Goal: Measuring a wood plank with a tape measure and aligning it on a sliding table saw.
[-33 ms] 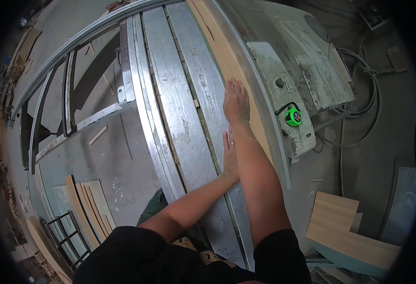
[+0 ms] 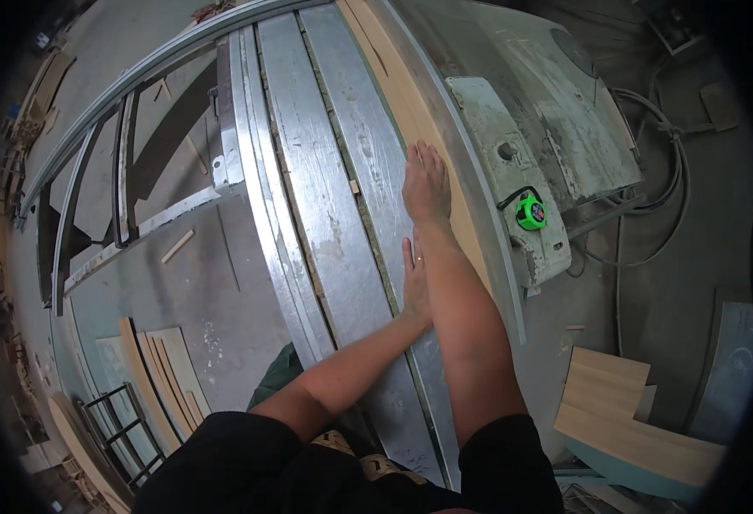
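Observation:
Along the right side of the slotted metal saw table (image 2: 342,231) lies a long, pale wooden board (image 2: 400,110), its right side by a straight grey fence (image 2: 482,218). My right hand (image 2: 428,184) rests flat on the board near its left edge, fingers stretched forward and close together. Nearer to me, my left hand (image 2: 414,278) is at the board's left side, fingers extended; part of it is hidden behind my right forearm. Neither hand wraps around anything.
A green tape measure (image 2: 531,211) sits on the worn machine bracket (image 2: 496,128) right of the fence. An open metal frame (image 2: 128,171) extends left of the table. Cut boards (image 2: 166,377) lie lower left, more wood panels (image 2: 608,385) lower right. Hoses (image 2: 676,163) loop at right.

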The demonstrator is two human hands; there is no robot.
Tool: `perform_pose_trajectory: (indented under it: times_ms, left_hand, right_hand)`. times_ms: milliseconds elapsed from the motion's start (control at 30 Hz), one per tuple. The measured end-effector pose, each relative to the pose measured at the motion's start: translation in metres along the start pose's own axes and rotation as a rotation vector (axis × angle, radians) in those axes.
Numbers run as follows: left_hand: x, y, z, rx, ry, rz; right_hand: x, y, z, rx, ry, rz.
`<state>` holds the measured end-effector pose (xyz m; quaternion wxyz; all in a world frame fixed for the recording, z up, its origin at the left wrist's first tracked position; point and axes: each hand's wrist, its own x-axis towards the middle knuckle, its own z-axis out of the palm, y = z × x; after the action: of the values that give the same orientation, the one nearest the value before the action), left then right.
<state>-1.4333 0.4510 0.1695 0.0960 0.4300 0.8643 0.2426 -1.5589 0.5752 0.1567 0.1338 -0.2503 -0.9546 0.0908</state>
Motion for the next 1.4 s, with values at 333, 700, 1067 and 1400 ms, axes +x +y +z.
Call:
perform_pose_trajectory:
  times_ms: [333, 700, 1067, 1400]
  left_hand:
    - [0.03, -0.018, -0.005, 0.094, -0.065, -0.005]
    - [0.062, -0.038, -0.006, 0.121, -0.165, -0.076]
    - [0.102, -0.052, -0.008, 0.054, 0.136, -0.167]
    - [0.124, -0.076, -0.015, 0.048, 0.118, -0.207]
  right_hand:
    - [0.035, -0.004, 0.018, 0.071, 0.009, 0.011]
    - [0.014, -0.008, -0.008, 0.445, 0.177, -0.021]
    - [-0.209, 0.032, -0.137, 0.227, -0.005, 0.095]
    - [-0.267, 0.049, -0.144, 0.02, -0.117, 0.072]
